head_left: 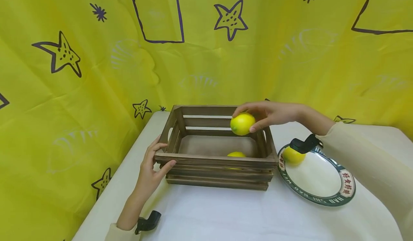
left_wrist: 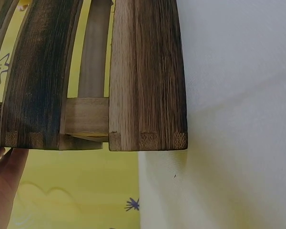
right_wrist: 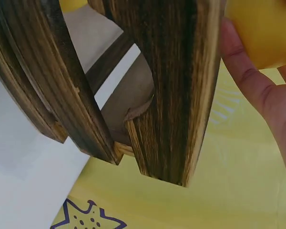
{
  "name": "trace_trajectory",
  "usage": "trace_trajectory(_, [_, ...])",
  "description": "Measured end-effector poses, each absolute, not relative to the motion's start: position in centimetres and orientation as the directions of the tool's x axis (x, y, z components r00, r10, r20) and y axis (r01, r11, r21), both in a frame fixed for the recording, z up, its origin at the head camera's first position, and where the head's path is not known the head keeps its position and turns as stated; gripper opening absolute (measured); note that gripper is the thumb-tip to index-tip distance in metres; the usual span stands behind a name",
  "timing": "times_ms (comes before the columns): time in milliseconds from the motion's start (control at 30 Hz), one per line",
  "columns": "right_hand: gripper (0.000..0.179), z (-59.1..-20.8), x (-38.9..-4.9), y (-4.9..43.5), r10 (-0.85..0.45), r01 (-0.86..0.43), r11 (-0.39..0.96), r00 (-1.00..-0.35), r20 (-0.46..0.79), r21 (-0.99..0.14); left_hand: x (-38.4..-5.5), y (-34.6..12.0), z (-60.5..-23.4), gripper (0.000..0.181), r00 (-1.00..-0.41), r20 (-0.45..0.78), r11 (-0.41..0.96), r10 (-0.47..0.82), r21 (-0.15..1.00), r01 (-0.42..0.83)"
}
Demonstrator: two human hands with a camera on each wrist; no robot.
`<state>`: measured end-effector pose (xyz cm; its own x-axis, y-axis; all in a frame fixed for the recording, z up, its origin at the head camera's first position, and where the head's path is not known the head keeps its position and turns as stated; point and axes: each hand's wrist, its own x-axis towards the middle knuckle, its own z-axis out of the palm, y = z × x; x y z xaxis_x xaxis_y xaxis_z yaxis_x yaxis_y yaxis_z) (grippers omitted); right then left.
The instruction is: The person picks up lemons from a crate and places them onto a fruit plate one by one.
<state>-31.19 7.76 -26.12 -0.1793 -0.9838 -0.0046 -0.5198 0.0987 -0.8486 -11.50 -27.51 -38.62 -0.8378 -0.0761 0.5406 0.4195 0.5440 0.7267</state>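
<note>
A brown slatted wooden crate (head_left: 216,165) stands mid-table in the head view. My left hand (head_left: 153,165) grips its left front corner, thumb on the front slat and fingers at the side. Over the crate's right part, my right hand (head_left: 266,114) holds a yellow lemon (head_left: 242,124) between thumb and fingers. Inside the crate lies another lemon (head_left: 236,154), partly hidden by the front slats. The right wrist view shows the held lemon (right_wrist: 264,31) beside the crate's end board (right_wrist: 181,95). In the left wrist view, the crate's slats (left_wrist: 148,71) hide most of the left hand (left_wrist: 7,191).
A white oval plate (head_left: 317,176) with a green patterned rim stands right of the crate, under the right forearm. One lemon (head_left: 293,156) lies at its left side. A yellow curtain (head_left: 200,62) with drawn stars hangs behind the white table (head_left: 206,212).
</note>
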Motion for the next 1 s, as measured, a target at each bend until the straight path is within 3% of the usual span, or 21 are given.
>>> trace_trajectory(167, [0.049, -25.9, -30.7, 8.7, -0.988, -0.561, 0.049, -0.151, 0.044, -0.826, -11.4, -27.6, -38.5, 0.052, -0.838, 0.539, 0.538, -0.081, 0.732, 0.419])
trace_trajectory(767, [0.057, -26.0, -28.6, 14.6, -0.955, -0.630, 0.046, -0.256, 0.152, -0.775, -11.3, -27.3, -38.5, 0.053, -0.837, 0.542, 0.535, -0.078, 0.731, 0.424])
trace_trajectory(1000, [0.063, -26.9, -28.2, 17.4, -0.942, -0.649, -0.006, -0.252, 0.223, -0.761, -11.3, -27.3, -38.6, 0.053, -0.825, 0.560, 0.522, -0.072, 0.726, 0.447])
